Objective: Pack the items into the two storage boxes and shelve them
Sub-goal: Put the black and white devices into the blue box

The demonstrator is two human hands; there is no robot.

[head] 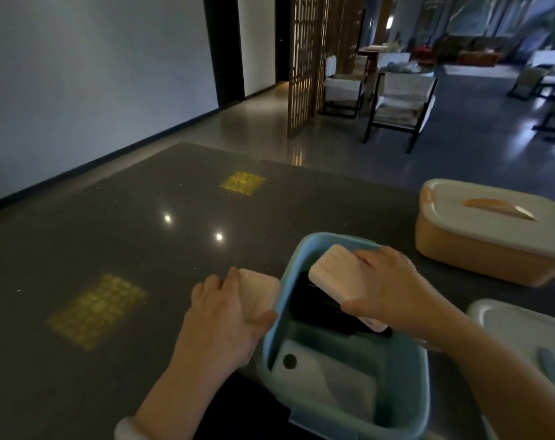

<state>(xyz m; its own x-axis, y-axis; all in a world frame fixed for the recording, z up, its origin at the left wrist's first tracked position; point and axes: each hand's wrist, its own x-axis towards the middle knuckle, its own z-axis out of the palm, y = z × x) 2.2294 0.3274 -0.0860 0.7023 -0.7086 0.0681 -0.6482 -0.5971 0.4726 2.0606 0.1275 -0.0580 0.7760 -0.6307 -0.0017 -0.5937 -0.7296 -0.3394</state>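
The open blue storage box [346,369] stands at the near edge of the dark table [111,249], approx. at 5 o'clock in the view. The right hand [393,290] is over the box and grips a pale pink flat pack [336,273], thumb on its near edge, fingers on the far edge; the pack is tilted above a black item [317,308] inside the box. A white item w/ a dark round spot [320,376] lies in the near part of the box. The left hand [225,315] is just outside the box's left wall, at 9 o'clock from it, and holds a second pink pack [258,289], fingers curled round it. The orange storage box [485,249], lid on, stands at 2 o'clock, apart from both hands. A white lid w/ blue handle [530,338] lies at 3 o'clock of the blue box.
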